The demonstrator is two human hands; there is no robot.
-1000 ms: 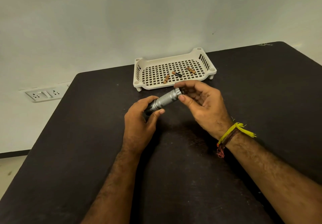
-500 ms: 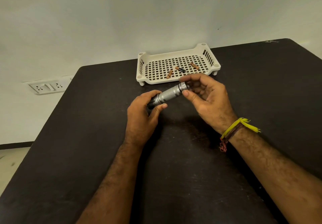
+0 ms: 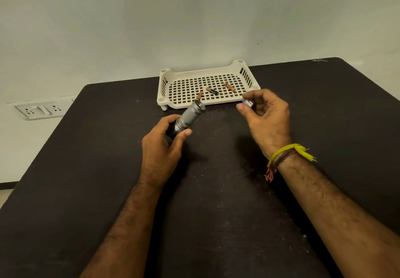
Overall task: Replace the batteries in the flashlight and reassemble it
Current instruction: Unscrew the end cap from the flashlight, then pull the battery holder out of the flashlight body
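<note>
We see the left hand (image 3: 164, 141) wrapped around the lower, darker end of the flashlight body (image 3: 190, 115), holding it tilted above the black tabletop (image 3: 216, 212) so that its open rim points up and away toward the tray. The right hand (image 3: 267, 117) is off to the right, well apart from the left, with thumb and fingers pinched on a small silver end cap (image 3: 247, 102); the cap is clear of the flashlight body, with a gap of bare tabletop between them. Behind both hands a cream perforated tray (image 3: 242, 69) stands at the far edge of the tabletop, against the pale wall. Three batteries lie loose on its grid: one copper battery (image 3: 199, 96) near the front rim, just beyond the flashlight's open end, one copper and black battery (image 3: 212, 91) in the middle, and another copper battery (image 3: 229, 87) farther right. A yellow thread band (image 3: 287, 152) circles the right wrist. On the wall at left we see a white socket plate (image 3: 39, 110).
</note>
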